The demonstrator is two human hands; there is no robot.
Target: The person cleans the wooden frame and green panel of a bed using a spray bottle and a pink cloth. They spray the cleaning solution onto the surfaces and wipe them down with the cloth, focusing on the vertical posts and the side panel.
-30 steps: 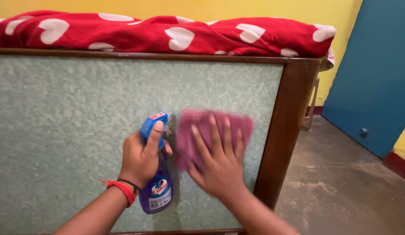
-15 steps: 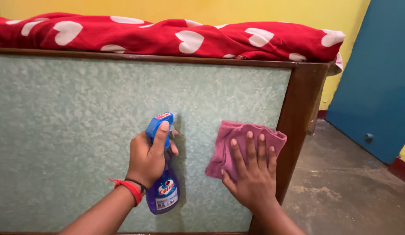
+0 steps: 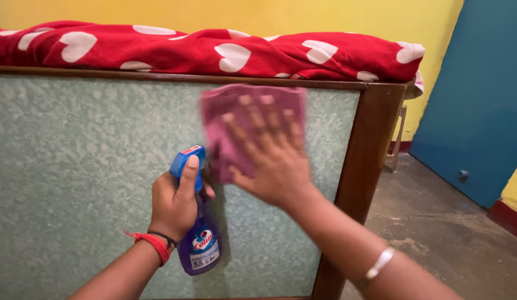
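Note:
My left hand point(image 3: 174, 201) grips a blue spray bottle point(image 3: 197, 243) by its neck, index finger over the blue trigger head, nozzle toward the panel. My right hand point(image 3: 272, 158), blurred by motion, presses a pink cloth point(image 3: 236, 114) flat against the green textured glass panel point(image 3: 75, 166), high up near the panel's top right. The cloth lies under my spread fingers. A dark wooden frame point(image 3: 358, 161) borders the panel on the right and along the top.
A red blanket with white hearts point(image 3: 214, 53) lies bunched along the top of the frame. A yellow wall stands behind. A blue door point(image 3: 475, 94) is at the right, with grey concrete floor point(image 3: 436, 233) in front of it.
My right hand with the pink cloth has swept from the panel's lower right edge up and left to near the top. The left hand holds the bottle roughly in place.

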